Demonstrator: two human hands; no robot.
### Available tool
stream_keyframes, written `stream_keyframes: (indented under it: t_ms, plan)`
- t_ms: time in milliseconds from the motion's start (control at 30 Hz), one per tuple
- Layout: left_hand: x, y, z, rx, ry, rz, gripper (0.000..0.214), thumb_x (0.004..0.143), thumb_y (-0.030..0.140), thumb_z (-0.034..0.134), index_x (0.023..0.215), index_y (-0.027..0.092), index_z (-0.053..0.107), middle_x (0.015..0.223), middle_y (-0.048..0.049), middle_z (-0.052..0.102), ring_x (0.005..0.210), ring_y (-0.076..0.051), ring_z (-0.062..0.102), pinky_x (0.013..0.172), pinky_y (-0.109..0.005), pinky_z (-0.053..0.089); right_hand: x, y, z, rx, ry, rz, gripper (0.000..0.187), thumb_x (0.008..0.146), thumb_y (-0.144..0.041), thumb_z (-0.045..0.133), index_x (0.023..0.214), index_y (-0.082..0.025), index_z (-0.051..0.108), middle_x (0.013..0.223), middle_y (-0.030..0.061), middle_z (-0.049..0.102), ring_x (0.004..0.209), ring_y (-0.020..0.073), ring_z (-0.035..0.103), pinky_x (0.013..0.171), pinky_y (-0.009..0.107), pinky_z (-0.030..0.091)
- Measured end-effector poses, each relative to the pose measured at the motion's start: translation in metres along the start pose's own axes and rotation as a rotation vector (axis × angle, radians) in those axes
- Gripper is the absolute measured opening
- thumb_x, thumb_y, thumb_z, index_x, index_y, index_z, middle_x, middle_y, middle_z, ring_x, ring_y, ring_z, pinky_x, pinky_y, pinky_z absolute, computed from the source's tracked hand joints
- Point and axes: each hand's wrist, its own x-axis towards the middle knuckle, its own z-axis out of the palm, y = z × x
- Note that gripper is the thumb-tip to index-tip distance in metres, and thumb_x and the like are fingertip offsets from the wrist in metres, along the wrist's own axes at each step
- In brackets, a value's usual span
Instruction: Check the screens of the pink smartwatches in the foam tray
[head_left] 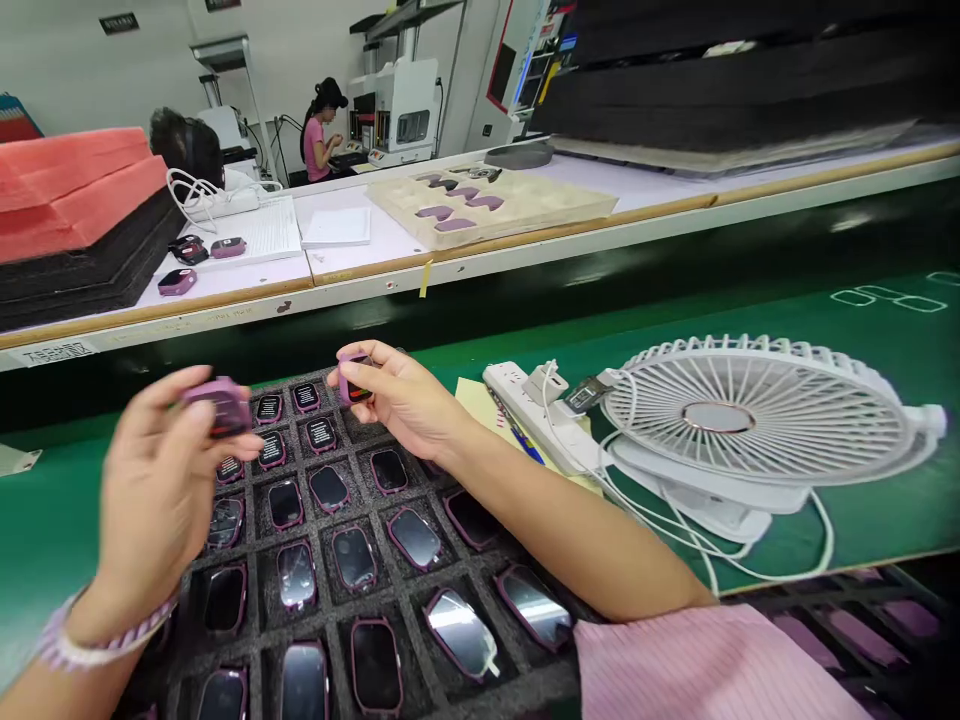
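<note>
My left hand is raised above the left side of a black foam tray and pinches a purple smartwatch body; it is blurred by motion. My right hand hovers over the tray's far edge, fingers closed around a second purple watch body with a dark screen. The tray's pockets hold several purple-rimmed watch bodies lying screen up.
A white desk fan lies face up on the green belt at right, beside a white power strip and cables. A second foam tray sits at lower right. Across the belt a white bench holds a beige tray, watches and stacked foam. A person works far back.
</note>
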Motion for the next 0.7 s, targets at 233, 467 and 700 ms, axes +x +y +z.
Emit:
stream_keyframes:
  t_ms: [233,467,700]
  plan:
    - [0.032,-0.057,0.059,0.028,-0.364,-0.383,0.052,0.070,0.018,0.077,0.116,0.016,0.054,0.092,-0.0016,0.067,0.058,-0.010,0.065,0.057,-0.022,0.055,-0.013,-0.008,-0.044,-0.071,0.002,0.098,0.041,0.073,-0.033,0.081,0.105,-0.016,0.064,0.096,0.0073,0.069,0.058,0.0140,0.062,0.052,0.024,0.048]
    - [0.047,-0.097,0.086,0.579,-0.641,-0.136,0.043,0.075,0.014,0.067,0.115,0.017,0.049,0.098,-0.0050,0.062,0.079,-0.020,0.065,0.081,-0.042,0.056,-0.029,-0.007,-0.095,-0.326,0.026,0.093,0.068,0.066,-0.018,0.079,0.127,-0.023,0.050,0.094,-0.0001,0.065,0.074,0.0174,0.067,0.072,0.031,0.055]
    - [0.051,-0.102,0.076,1.129,-0.710,0.172,0.050,0.083,0.047,0.071,0.120,0.014,0.063,0.117,-0.0141,0.052,0.114,-0.033,0.047,0.104,-0.051,0.042,-0.026,-0.005,-0.117,-0.962,-0.126,-0.071,0.048,0.078,-0.031,0.069,0.123,-0.019,0.056,0.108,0.0080,0.057,0.097,0.0257,0.061,0.092,0.046,0.052]
